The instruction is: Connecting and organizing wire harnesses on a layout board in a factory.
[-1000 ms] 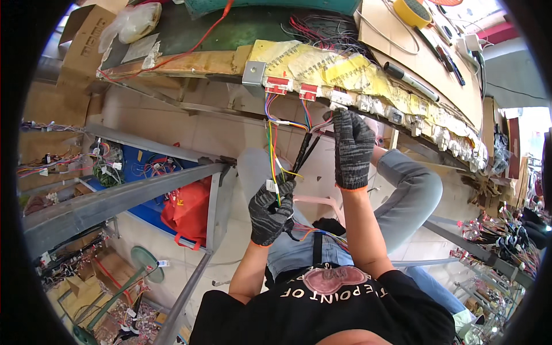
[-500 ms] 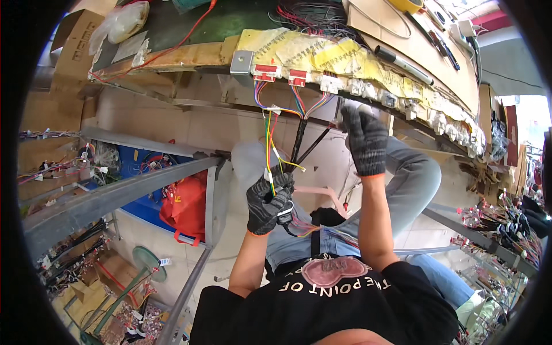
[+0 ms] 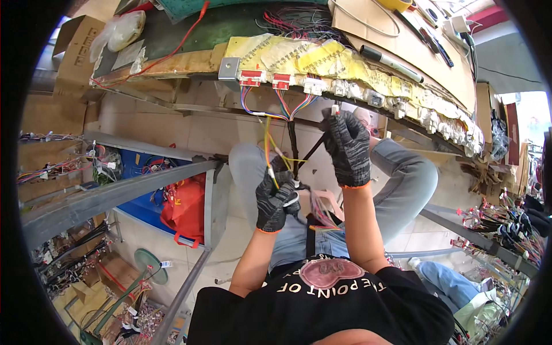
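My left hand (image 3: 276, 198), in a dark grey knit glove, is closed around a wire harness below the workbench. Yellow and other thin wires (image 3: 268, 146) rise from it, and loose multicoloured wires (image 3: 322, 210) hang beside it. My gloved right hand (image 3: 348, 148) pinches a small white connector (image 3: 335, 108) just below the bench edge. A black sleeved branch (image 3: 311, 146) leads to that hand. The harness's black sleeved trunk (image 3: 292, 138) fans out into coloured wires seated in two red-and-white connectors (image 3: 250, 78) and a white connector (image 3: 313, 86) along the edge.
More white sockets (image 3: 397, 106) line the yellow-taped bench edge (image 3: 310, 54). A black marker (image 3: 391, 63) lies on cardboard above. At left, a metal frame (image 3: 121, 187) stands by a blue bin (image 3: 135, 201) with a red bag (image 3: 187, 210). Bundled harnesses hang at right.
The view has shifted a little. My right hand has moved left, and the white connector at its fingertips now shows clearly. My left hand has moved slightly right, still gripping the harness.
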{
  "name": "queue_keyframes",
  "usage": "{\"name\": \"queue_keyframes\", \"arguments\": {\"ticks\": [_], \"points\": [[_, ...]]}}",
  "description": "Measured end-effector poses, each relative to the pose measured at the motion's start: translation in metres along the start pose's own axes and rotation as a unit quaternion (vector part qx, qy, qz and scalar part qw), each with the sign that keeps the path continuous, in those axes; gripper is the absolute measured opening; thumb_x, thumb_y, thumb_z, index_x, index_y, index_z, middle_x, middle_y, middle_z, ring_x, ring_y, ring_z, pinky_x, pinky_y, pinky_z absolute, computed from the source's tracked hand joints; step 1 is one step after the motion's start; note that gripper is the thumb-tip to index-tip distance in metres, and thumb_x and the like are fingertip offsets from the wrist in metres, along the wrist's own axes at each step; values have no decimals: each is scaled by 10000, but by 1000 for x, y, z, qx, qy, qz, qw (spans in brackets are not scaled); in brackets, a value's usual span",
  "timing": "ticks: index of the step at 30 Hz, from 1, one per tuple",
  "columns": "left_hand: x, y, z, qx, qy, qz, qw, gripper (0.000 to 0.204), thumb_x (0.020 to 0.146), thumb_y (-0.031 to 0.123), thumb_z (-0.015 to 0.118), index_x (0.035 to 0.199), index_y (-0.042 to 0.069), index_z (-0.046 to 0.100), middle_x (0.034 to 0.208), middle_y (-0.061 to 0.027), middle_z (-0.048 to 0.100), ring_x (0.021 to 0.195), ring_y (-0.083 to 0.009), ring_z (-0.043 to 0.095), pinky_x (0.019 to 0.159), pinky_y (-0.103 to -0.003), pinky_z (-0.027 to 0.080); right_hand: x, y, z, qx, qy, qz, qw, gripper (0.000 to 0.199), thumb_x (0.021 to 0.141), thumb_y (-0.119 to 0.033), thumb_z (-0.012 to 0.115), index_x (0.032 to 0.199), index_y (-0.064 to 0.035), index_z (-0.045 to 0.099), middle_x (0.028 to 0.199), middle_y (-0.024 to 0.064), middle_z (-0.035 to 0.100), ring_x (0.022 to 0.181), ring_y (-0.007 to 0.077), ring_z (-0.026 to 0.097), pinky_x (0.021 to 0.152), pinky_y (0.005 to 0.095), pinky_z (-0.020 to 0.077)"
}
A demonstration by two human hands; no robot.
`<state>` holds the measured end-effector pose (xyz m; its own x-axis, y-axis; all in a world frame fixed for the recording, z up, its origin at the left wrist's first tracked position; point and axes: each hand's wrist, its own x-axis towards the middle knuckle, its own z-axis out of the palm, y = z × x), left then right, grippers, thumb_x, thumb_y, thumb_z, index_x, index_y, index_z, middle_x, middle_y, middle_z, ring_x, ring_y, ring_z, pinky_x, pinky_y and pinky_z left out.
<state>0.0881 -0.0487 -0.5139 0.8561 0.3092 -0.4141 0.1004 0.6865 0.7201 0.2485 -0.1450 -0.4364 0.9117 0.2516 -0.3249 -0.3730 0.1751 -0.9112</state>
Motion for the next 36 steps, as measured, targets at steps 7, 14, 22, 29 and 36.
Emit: {"name": "queue_keyframes", "arguments": {"ticks": [7,14,22,29,36], "points": [[-16,15,-6,-243,-68,-32,967,535,825,502,474,950,-9,572,934,-167,593,818,-231,535,714,-382,433,13,-7,8,-67,108,-100,987,76,791,-97,648,812,-24,646,677,-11,615,521,24,464,448,175,347],[-26,13,-3,23,-170,87,981,465,790,494,575,783,29,574,714,-49,545,666,-219,527,833,-388,410,14,-6,5,-57,132,-91,985,75,787,-90,649,813,-20,648,690,-7,620,533,27,477,470,177,362],[-33,24,10,36,-110,-68,991,206,752,186,687,852,36,588,826,-45,595,828,-238,578,798,-333,450,17,-16,-2,-100,89,-86,987,70,773,-66,654,776,3,641,690,10,620,628,68,532,605,213,425],[-28,7,10,387,-83,236,887,310,683,229,724,907,60,593,878,-84,604,832,-272,579,776,-333,463,12,-16,0,-82,71,-101,989,74,768,-68,658,758,3,641,698,26,631,638,71,548,622,218,437],[-25,10,21,436,-38,264,860,334,647,200,754,891,37,594,808,-102,587,747,-269,569,694,-325,464,24,-13,-3,-68,84,-78,991,82,774,-75,653,772,7,650,695,31,634,634,76,557,618,225,450]]}}
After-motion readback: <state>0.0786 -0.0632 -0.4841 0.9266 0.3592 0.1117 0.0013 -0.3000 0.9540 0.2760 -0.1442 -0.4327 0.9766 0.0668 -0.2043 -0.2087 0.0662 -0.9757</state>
